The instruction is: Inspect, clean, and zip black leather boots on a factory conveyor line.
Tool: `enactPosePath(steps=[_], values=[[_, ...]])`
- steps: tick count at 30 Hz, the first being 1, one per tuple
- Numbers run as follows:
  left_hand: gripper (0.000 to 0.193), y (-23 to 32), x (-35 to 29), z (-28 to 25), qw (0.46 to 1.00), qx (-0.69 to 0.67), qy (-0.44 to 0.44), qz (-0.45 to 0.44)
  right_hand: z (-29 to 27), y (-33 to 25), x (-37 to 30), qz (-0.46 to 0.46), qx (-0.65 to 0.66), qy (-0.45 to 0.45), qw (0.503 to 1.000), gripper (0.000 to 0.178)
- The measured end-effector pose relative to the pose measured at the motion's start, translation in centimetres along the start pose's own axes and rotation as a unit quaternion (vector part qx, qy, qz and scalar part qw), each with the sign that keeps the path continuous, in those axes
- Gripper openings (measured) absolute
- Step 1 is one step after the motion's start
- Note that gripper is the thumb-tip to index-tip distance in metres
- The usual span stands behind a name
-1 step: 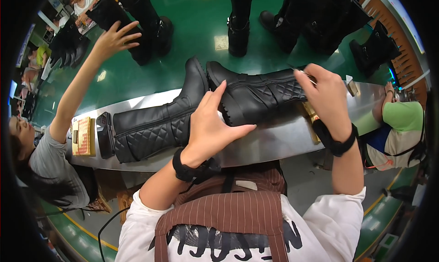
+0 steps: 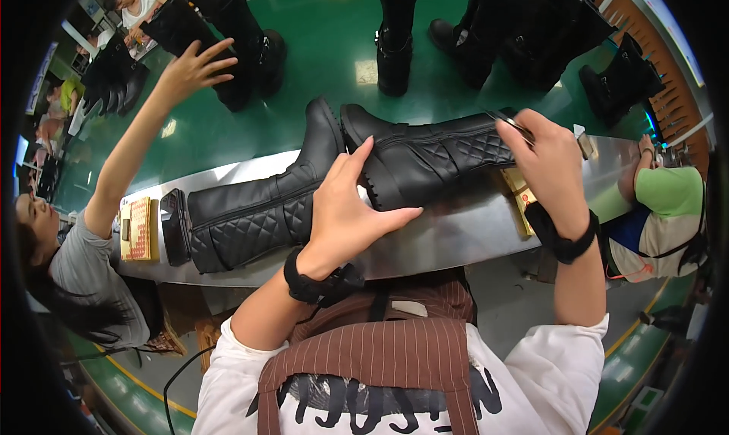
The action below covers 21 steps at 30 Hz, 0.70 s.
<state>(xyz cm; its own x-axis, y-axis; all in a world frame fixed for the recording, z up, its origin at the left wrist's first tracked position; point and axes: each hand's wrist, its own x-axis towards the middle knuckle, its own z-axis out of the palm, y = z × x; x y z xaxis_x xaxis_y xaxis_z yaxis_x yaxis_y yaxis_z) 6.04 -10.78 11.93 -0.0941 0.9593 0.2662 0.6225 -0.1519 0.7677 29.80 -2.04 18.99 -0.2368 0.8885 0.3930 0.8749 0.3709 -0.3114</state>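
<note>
Two tall black boots with quilted shafts lie on their sides, toes together. My left hand (image 2: pixel 357 207) is spread open over the heel area between the left boot (image 2: pixel 247 215) and the right boot (image 2: pixel 421 158); its fingertips are by the right boot's sole, and I cannot tell if they touch. Beside the top of the right boot's shaft, my right hand (image 2: pixel 548 150) is closed around small metal snips (image 2: pixel 513 124), partly hidden by my fingers. Their dark tip points left over the shaft.
The boots lie on a metal ledge (image 2: pixel 456 241) along a green table (image 2: pixel 326 55) where more black boots (image 2: pixel 395 44) stand. A phone (image 2: pixel 175 226) and yellow pad (image 2: pixel 137 230) lie left, a yellow block (image 2: pixel 518 200) right. A person's arm (image 2: pixel 125 158) reaches in from the left.
My right hand has shifted slightly right with the snips, turning them a little. My left hand stays spread in nearly the same place; the boots have hardly moved.
</note>
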Motion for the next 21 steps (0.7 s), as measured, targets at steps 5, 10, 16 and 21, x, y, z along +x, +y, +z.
enactPosePath(steps=[5,10,16,21], values=[[0.088,-0.5,0.5,-0.5,1.0,-0.021,-0.004,-0.004,-2.2,0.6,-1.6,0.013,0.101,-0.031,0.994,0.029],[0.087,-0.3,0.5,-0.2,1.0,-0.012,-0.014,-0.001,0.8,-2.7,-1.6,-0.076,0.091,-0.099,0.988,0.027],[0.09,-0.2,0.1,-0.1,1.0,-0.013,-0.021,-0.003,3.8,-4.0,-1.5,-0.096,0.033,-0.164,0.981,0.028],[0.09,-0.5,0.0,-0.2,1.0,-0.013,-0.022,0.003,4.1,-4.5,-1.2,-0.08,0.04,-0.175,0.981,0.029]])
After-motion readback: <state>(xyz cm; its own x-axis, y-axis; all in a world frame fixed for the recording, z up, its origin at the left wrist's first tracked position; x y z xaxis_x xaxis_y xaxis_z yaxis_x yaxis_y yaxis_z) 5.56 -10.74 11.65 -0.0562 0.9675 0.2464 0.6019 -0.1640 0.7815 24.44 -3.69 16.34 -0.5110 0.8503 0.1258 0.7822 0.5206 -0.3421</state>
